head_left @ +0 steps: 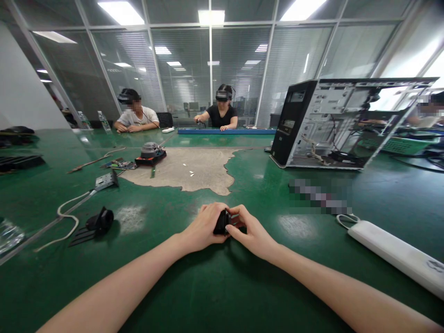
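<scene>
A small black object (221,223) is between my two hands, just above the green table (194,286), near the middle of the view. My left hand (207,225) wraps round its left side, with the fingers over the top. From the right, my right hand (250,231) pinches its edge with thumb and fingers. What the object is cannot be made out, since my fingers cover much of it. Beyond my hands lies a bare grey-beige patch (208,169) with a few white scraps on it.
An open computer case (298,125) stands at the back right. A white power strip (391,249) lies at the right. Black parts (100,221), a metal bracket (106,181) and a heatsink fan (151,152) are at the left. Two people sit across the table.
</scene>
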`<state>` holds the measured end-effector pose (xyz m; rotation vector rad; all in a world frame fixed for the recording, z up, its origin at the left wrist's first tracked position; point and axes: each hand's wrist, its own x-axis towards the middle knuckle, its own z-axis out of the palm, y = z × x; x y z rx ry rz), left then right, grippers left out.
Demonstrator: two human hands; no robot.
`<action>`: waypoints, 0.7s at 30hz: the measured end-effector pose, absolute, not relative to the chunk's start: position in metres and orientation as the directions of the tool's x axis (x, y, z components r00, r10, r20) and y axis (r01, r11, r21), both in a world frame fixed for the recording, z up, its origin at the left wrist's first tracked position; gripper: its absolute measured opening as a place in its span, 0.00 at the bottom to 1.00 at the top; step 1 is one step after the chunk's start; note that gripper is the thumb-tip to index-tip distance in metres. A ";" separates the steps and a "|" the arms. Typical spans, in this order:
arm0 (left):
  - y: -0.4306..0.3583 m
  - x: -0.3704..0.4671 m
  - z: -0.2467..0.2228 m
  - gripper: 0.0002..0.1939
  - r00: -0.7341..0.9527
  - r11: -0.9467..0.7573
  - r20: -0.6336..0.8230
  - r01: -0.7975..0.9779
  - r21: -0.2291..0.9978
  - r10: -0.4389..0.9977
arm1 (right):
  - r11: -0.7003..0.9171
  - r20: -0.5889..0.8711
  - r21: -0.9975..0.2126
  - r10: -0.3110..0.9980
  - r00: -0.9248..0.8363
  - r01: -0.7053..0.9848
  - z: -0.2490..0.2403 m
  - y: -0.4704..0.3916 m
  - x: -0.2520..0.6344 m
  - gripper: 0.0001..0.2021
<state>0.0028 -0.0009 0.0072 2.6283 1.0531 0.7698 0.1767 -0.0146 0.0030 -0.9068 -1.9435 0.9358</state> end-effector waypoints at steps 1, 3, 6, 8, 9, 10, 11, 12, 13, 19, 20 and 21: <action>-0.001 0.003 0.007 0.28 0.607 -0.721 0.390 0.585 0.371 0.692 | 0.510 0.372 -0.817 0.822 -0.430 0.269 0.004 -0.015 0.177 0.12; -0.001 0.003 0.007 0.28 0.604 -0.722 0.396 0.586 0.368 0.692 | 0.586 0.454 -0.755 0.791 -0.411 0.293 0.004 -0.016 0.178 0.11; -0.001 0.003 0.007 0.27 0.603 -0.726 0.405 0.581 0.368 0.687 | 0.625 0.501 -0.713 0.771 -0.392 0.318 0.004 -0.017 0.178 0.08; -0.001 0.003 0.006 0.27 0.602 -0.723 0.399 0.584 0.371 0.691 | 0.588 0.474 -0.749 0.797 -0.374 0.305 0.003 -0.017 0.177 0.10; 0.000 0.003 0.006 0.27 0.600 -0.720 0.397 0.586 0.372 0.694 | 0.555 0.442 -0.781 0.816 -0.374 0.286 0.002 -0.017 0.176 0.11; 0.000 0.003 0.006 0.27 0.599 -0.718 0.396 0.588 0.374 0.696 | 0.515 0.403 -0.816 0.832 -0.381 0.262 0.001 -0.017 0.176 0.12; 0.000 0.003 0.007 0.27 0.598 -0.717 0.396 0.588 0.375 0.697 | 0.478 0.367 -0.845 0.844 -0.390 0.239 0.001 -0.016 0.175 0.12; -0.001 0.003 0.007 0.26 0.596 -0.716 0.397 0.588 0.376 0.698 | 0.451 0.342 -0.864 0.852 -0.397 0.222 0.002 -0.016 0.176 0.12; -0.001 0.003 0.007 0.26 0.593 -0.715 0.400 0.588 0.377 0.699 | 0.435 0.331 -0.874 0.859 -0.392 0.216 0.003 -0.016 0.176 0.11; -0.002 0.004 0.007 0.27 0.591 -0.716 0.406 0.594 0.366 0.697 | 0.345 0.301 -0.909 0.931 -0.208 0.232 0.008 -0.013 0.184 0.10; -0.001 0.004 0.007 0.27 0.592 -0.718 0.406 0.595 0.362 0.696 | 0.311 0.263 -0.928 0.936 -0.234 0.203 0.007 -0.012 0.184 0.11; -0.001 0.004 0.006 0.27 0.591 -0.718 0.409 0.597 0.359 0.695 | 0.276 0.223 -0.946 0.934 -0.279 0.168 0.006 -0.011 0.183 0.12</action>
